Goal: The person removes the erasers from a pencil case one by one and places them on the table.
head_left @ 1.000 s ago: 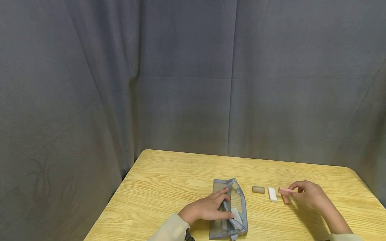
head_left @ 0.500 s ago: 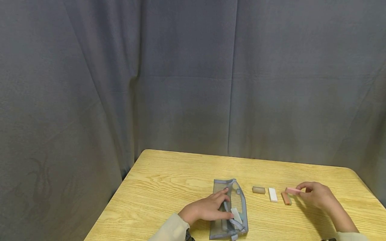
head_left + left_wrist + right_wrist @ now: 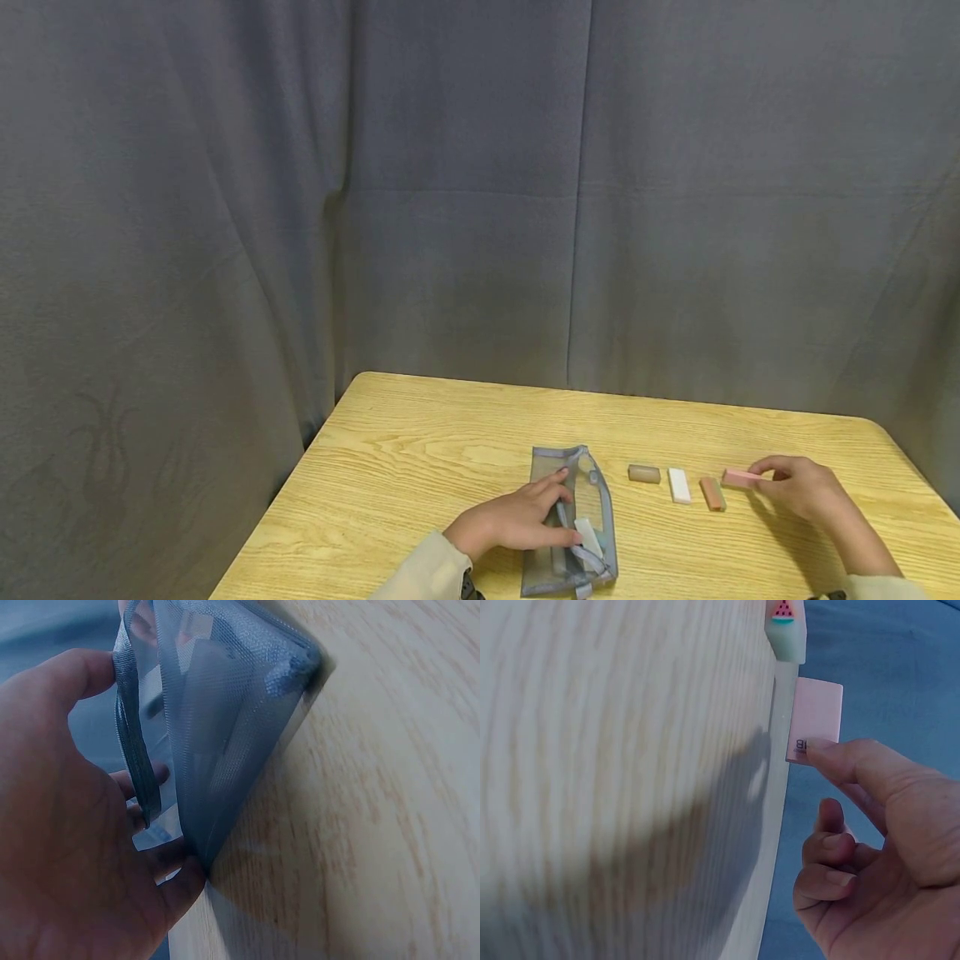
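Observation:
A grey mesh pencil case (image 3: 609,525) lies on the table with its zipped mouth spread apart. My left hand (image 3: 517,517) holds its near edge, thumb against the zip band (image 3: 129,720) and fingers around the mesh. Inside show a white block (image 3: 587,536) and a teal piece (image 3: 602,540). On the right, my right hand (image 3: 806,487) pinches a pink eraser (image 3: 817,712) with dark lettering between thumb and forefinger, its other fingers curled. Just left of that lies an orange and green eraser (image 3: 711,493) with a watermelon print showing in the right wrist view.
A white eraser (image 3: 678,486) and a brownish cylindrical piece (image 3: 644,473) lie in the same row, between the pencil case and the right hand. The wood-grain table (image 3: 420,450) has a far edge close to a grey curtain (image 3: 465,250).
My right hand has moved right with the pink eraser, from over the orange and green eraser to the right end of the row. The left hand keeps its place on the pencil case.

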Demonstrator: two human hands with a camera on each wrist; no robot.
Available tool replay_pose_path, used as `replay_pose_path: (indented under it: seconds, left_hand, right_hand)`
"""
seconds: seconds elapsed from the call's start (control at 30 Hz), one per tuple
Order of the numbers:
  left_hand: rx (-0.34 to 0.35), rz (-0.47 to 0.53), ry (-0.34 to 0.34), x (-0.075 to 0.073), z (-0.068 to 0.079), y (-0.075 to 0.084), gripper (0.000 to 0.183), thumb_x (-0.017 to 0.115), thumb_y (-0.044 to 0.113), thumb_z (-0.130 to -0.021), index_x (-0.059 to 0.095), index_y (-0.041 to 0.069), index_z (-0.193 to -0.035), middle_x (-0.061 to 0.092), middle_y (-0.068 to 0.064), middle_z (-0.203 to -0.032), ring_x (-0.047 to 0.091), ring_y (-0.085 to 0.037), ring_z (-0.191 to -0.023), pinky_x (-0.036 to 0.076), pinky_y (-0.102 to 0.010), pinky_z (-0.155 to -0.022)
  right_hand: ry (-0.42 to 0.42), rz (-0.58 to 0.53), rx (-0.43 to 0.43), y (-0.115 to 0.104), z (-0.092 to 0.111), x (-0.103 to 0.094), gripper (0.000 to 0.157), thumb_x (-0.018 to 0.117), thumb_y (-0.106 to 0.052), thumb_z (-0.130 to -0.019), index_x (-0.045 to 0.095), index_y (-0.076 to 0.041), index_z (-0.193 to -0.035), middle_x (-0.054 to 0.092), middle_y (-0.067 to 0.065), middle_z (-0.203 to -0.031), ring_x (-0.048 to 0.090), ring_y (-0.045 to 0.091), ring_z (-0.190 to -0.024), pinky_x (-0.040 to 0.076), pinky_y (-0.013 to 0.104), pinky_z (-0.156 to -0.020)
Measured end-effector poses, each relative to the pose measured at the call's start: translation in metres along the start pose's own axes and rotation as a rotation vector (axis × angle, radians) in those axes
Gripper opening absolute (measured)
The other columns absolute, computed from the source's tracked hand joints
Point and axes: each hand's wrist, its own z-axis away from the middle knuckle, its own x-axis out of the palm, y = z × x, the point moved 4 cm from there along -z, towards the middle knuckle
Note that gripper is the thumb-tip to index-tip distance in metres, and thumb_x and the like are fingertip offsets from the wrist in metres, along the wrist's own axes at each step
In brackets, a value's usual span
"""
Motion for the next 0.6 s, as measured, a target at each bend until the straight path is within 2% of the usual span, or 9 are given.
replay_pose_path:
  seconds: [0.1,0.27,0.4,0.47,0.6]
  left_hand:
    - [0.003,0.0,0.001,0.0004,-0.0006,-0.0012,0.055,0.045,0.067,-0.098,0.044,0.031,-0.141,0.007,0.009,-0.17,0.019,-0.024,-0.155,0.036,-0.047,-0.115]
    - [0.005,0.0,0.001,0.0007,-0.0008,-0.0009,0.054,0.046,0.067,-0.098,0.044,0.032,-0.14,0.007,0.01,-0.17,0.02,-0.024,-0.154,0.036,-0.047,-0.115]
    - [0.002,0.0,-0.002,0.0003,0.0003,0.0007,0.055,0.046,0.067,-0.099,0.044,0.031,-0.141,0.007,0.009,-0.17,0.02,-0.024,-0.154,0.037,-0.047,-0.115]
    - [0.001,0.001,-0.003,-0.0001,0.0011,0.0015,0.055,0.046,0.066,-0.099,0.044,0.031,-0.141,0.007,0.01,-0.17,0.02,-0.024,-0.154,0.036,-0.046,-0.115]
    - [-0.002,0.0,-0.002,-0.0008,0.0023,0.0024,0.056,0.047,0.066,-0.099,0.045,0.03,-0.141,0.008,0.009,-0.17,0.02,-0.024,-0.154,0.036,-0.046,-0.115]
  right_hand:
    - [0.008,-0.004,0.004,0.0031,-0.001,0.0002,0.034,0.075,-0.032,-0.092,0.073,-0.002,-0.109,0.063,0.011,-0.09,0.05,0.022,-0.078,0.041,0.033,-0.061]
    - [-0.011,0.011,0.017,0.008,-0.0023,0.0016,0.04,0.075,-0.038,-0.092,0.073,-0.002,-0.111,0.065,0.015,-0.094,0.053,0.024,-0.08,0.042,0.033,-0.062]
    - [-0.036,-0.015,0.033,0.0091,-0.0029,0.0029,0.046,0.074,-0.044,-0.092,0.072,-0.003,-0.11,0.062,0.009,-0.087,0.05,0.021,-0.076,0.04,0.033,-0.062]
    - [-0.04,-0.027,0.037,0.009,-0.0032,0.0032,0.046,0.074,-0.044,-0.091,0.072,-0.002,-0.11,0.06,0.006,-0.085,0.048,0.02,-0.074,0.039,0.033,-0.061]
    - [-0.043,-0.04,0.033,0.0091,-0.0037,0.0043,0.043,0.074,-0.039,-0.092,0.071,0.0,-0.11,0.06,0.006,-0.086,0.047,0.02,-0.074,0.039,0.032,-0.06]
